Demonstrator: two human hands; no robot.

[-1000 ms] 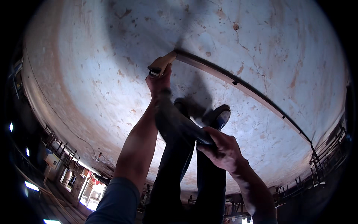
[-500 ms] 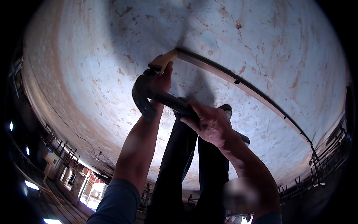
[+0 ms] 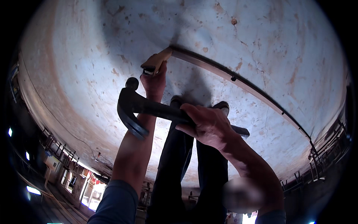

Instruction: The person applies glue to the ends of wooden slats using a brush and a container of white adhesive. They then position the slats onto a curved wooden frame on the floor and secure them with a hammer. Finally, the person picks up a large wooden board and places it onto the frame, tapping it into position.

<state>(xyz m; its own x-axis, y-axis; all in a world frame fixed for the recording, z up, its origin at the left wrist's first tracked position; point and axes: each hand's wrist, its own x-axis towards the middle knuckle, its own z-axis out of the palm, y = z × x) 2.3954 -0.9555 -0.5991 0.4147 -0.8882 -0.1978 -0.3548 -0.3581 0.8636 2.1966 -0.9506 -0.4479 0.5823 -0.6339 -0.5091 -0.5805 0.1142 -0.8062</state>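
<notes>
My left hand [image 3: 154, 80] is wrapped round a pale wooden block [image 3: 161, 58] with a dark end facing me. The block's far end meets the left end of a long narrow strip [image 3: 209, 66], dark along its upper edge, that runs off to the right. My right hand [image 3: 210, 125] grips the handle of a dark claw hammer [image 3: 158, 111] across the middle. The hammer's head is over my left forearm, its round face just short of the block's dark end and its claw pointing back toward me. My left fingers are partly hidden behind the block.
Under everything spreads a worn bluish-white floor [image 3: 85, 74] with brown scuffs and cracks. My legs in dark trousers [image 3: 212, 160] and shoes stand below the strip. A thin cable [image 3: 80, 136] lies at the left. Dark stands and racks [image 3: 317, 164] line the right edge.
The hammer head has moved back from the block, leftward and toward me, leaving a gap. My left hand keeps its hold on the block. The view has shifted slightly.
</notes>
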